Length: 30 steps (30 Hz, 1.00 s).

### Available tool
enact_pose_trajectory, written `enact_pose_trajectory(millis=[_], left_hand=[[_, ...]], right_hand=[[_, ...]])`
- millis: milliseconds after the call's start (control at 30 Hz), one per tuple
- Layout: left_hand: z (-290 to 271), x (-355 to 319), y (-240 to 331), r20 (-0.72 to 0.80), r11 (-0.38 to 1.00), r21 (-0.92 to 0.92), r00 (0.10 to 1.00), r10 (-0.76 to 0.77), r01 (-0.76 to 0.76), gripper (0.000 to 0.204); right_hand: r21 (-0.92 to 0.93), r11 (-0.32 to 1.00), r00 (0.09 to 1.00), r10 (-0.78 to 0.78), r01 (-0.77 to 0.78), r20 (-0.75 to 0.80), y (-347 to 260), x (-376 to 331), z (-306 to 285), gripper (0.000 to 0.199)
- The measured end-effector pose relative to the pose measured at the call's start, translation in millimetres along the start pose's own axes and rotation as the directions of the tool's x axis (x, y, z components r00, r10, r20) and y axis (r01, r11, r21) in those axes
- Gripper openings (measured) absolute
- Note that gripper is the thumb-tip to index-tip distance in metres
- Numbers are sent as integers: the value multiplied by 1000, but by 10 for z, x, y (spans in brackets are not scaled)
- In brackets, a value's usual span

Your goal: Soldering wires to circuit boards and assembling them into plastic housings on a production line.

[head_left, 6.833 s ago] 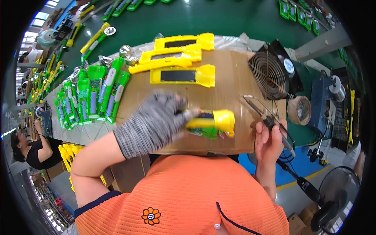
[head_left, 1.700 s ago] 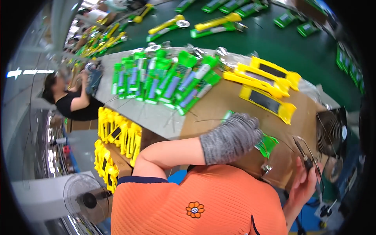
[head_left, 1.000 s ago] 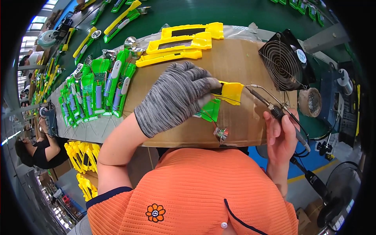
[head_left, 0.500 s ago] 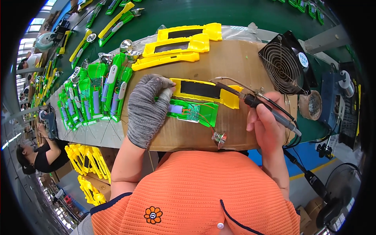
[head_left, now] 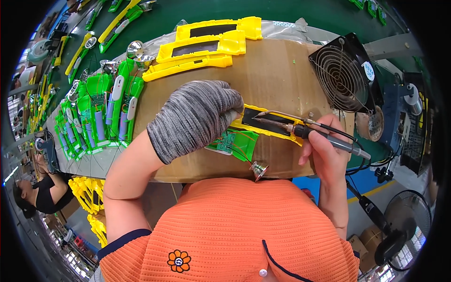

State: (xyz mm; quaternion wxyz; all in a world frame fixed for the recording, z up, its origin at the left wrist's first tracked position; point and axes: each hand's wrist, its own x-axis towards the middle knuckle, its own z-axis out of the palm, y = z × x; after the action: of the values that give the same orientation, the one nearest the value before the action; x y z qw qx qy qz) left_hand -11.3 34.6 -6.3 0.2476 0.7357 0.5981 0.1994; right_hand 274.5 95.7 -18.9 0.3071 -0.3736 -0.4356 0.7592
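Note:
My left hand (head_left: 197, 117), in a grey knit glove, presses down on a green half-shell with a circuit board (head_left: 233, 142) and the end of a yellow panel piece (head_left: 272, 124) on the cardboard sheet (head_left: 272, 75). My right hand (head_left: 324, 150) grips a soldering iron (head_left: 300, 128), its tip pointing left over the yellow piece's dark panel. Thin wires run from the board to a small silver reflector (head_left: 258, 170) at the cardboard's near edge.
Three yellow panel pieces (head_left: 206, 42) lie at the cardboard's far side. Rows of green shells (head_left: 101, 113) fill the left. A black fan (head_left: 343, 70) and a solder reel (head_left: 369, 124) stand at right. Another person (head_left: 40, 197) sits at far left; a floor fan (head_left: 399, 230) lower right.
My gloved left hand has shifted right onto the green shell and yellow piece. The soldering iron has come down closer to the yellow piece's panel.

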Motion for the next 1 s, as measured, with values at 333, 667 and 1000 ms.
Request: enact_pose_trajectory(millis=[333, 667, 1000], left_hand=[[-8, 63, 73, 112, 989, 145, 993, -28, 11, 8], [-24, 78, 125, 166, 969, 248, 984, -61, 18, 10], [-13, 104, 159, 200, 942, 335, 976, -84, 13, 13]], right_hand=[[-56, 996, 997, 76, -75, 13, -28, 44, 24, 13], [-70, 991, 993, 117, -116, 10, -33, 69, 74, 15], [-94, 990, 994, 108, -107, 9, -15, 68, 49, 14]])
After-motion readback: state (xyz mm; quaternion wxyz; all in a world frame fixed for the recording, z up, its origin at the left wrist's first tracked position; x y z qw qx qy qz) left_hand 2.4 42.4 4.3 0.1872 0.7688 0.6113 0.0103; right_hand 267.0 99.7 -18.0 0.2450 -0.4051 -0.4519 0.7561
